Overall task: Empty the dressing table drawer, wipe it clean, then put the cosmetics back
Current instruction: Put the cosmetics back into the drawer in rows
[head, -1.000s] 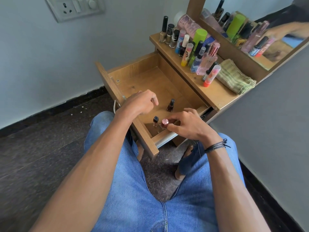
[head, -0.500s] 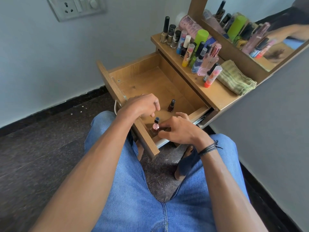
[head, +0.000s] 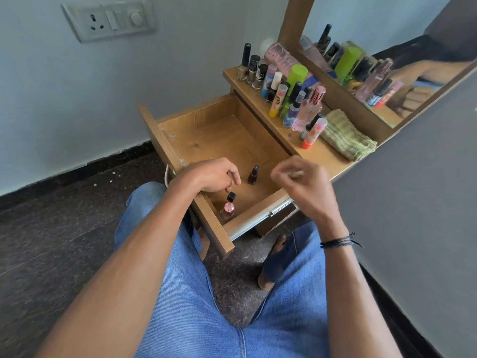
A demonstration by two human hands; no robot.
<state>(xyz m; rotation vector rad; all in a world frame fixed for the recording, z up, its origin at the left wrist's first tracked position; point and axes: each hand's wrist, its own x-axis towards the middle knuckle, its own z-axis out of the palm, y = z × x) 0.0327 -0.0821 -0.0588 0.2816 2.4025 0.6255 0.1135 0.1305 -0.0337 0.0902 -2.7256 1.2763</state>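
Note:
The wooden drawer stands pulled out. Three small bottles stand in its near part: a pink-capped bottle in the near corner, a black-capped bottle just behind it, and a dark nail polish bottle farther in. My left hand hangs over the drawer's front rim, fingers curled, fingertips just above the black cap, holding nothing. Blurred by motion, my right hand hovers above the drawer's right side with loosely curled fingers and nothing in it.
Many cosmetics bottles stand in rows on the dressing table top, beside a folded green cloth. A mirror rises behind them. My knees in blue jeans are under the drawer. A wall socket is up left.
My right hand set the pink-capped bottle in the drawer's near corner, let go and lifted up to the right. The left hand barely moved.

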